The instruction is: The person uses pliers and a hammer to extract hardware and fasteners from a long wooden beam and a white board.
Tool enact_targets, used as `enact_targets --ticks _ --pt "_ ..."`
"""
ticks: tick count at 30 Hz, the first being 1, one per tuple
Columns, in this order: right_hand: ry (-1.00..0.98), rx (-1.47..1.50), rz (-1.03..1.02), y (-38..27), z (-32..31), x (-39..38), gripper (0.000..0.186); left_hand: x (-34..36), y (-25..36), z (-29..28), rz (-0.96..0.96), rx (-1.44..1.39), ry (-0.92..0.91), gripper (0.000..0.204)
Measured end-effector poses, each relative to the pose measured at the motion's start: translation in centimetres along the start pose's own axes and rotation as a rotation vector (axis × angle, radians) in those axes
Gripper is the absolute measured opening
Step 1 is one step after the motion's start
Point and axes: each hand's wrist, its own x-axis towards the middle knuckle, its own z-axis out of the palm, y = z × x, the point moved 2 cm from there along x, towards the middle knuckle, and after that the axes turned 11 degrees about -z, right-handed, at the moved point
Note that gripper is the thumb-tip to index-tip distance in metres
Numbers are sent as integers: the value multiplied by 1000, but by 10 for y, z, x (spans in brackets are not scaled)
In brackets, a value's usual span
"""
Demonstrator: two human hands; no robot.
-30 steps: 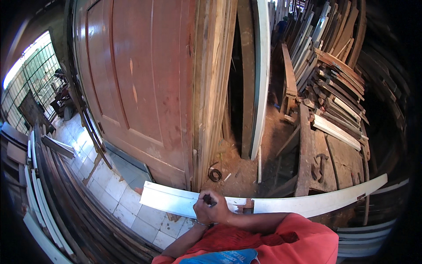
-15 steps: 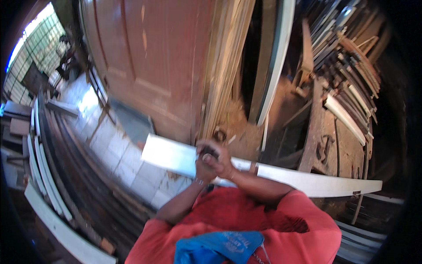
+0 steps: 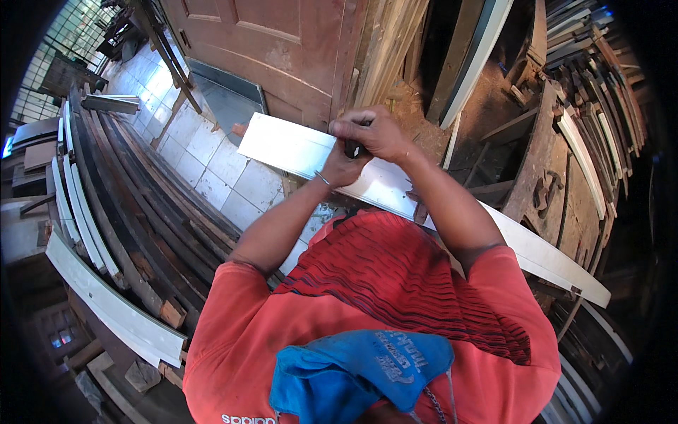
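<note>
A long white board (image 3: 286, 145) runs slantwise in front of my body, from the upper middle down to the far right. Over its left part my two hands meet. My left hand (image 3: 342, 168) is closed, knuckles low against the board, with a thin band at the wrist. Just above it my right hand (image 3: 378, 134) curls inward, thumb and fingers pinched together. Between the hands is a dark patch; what they hold, if anything, is hidden.
A brown panelled door (image 3: 282, 49) stands ahead, beside upright planks (image 3: 385, 49). Long dark timbers (image 3: 134, 205) and white strips lie at left. On the right, a worn wooden bench (image 3: 533, 162) carries a metal clamp-like piece (image 3: 547, 191) and stacked wood offcuts (image 3: 600, 106).
The view has tilted, so hands and board sit higher in the picture and more of my torso shows. My right hand has shifted from clasping over the left to a pinch above it.
</note>
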Motion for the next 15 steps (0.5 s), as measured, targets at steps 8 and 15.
enact_targets --ticks 8,15 --pt "701 -307 -203 15 35 -32 43 -22 18 15 120 60 63 42" --pt "-12 226 -12 0 -4 -5 34 1 19 -18 -260 16 -324 82"
